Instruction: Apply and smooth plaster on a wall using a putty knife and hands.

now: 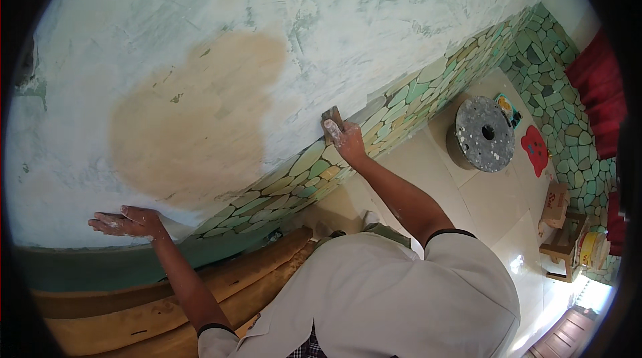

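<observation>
A wall point(321, 17) patched with white filler over green paint stands before me, with a wide tan area point(200, 117) in its middle. My right hand point(346, 142) is closed round a small flat brown block point(332, 117), which looks like a sanding block, against the wall's lower part, just above the stone-patterned tiles point(314, 170). White dust coats the fingers. At the lower left, my left hand point(130, 222) is stretched out with its fingers straight and holds nothing. It lies at the wall's surface; whether the palm presses on it I cannot tell.
Wooden planks or a bench point(167, 311) run along the lower left. On the tiled floor point(495, 204) at right stand a round grey spool-like stool point(478, 137) spattered with white, a red mat point(535, 150), a cardboard box point(555, 205) and a small wooden stand point(560, 251). Red curtains point(595, 97) hang at the far right.
</observation>
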A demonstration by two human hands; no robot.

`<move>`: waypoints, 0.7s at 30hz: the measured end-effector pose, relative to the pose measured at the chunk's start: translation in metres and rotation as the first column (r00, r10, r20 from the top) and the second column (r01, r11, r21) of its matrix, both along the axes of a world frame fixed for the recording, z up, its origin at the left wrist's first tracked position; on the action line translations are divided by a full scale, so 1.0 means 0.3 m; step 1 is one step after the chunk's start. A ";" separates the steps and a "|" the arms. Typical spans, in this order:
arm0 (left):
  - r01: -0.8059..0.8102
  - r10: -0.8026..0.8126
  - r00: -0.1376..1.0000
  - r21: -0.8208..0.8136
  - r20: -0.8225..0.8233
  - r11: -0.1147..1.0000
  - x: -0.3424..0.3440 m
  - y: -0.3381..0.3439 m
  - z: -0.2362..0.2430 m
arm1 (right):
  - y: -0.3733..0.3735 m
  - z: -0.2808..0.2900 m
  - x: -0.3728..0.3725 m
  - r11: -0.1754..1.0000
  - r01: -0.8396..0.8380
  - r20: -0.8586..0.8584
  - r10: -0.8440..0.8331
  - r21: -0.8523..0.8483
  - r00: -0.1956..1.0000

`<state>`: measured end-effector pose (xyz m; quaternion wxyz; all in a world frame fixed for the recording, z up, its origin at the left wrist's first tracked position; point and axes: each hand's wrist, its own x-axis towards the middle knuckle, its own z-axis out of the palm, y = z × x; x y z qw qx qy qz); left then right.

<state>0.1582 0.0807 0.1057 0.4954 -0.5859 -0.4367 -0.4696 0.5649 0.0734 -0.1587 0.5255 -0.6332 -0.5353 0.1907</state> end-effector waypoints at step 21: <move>0.029 -0.029 0.999 0.011 -0.024 1.000 -0.008 0.001 0.009 | -0.076 -0.089 -0.056 0.947 -0.087 -0.290 -0.007 -0.310 0.957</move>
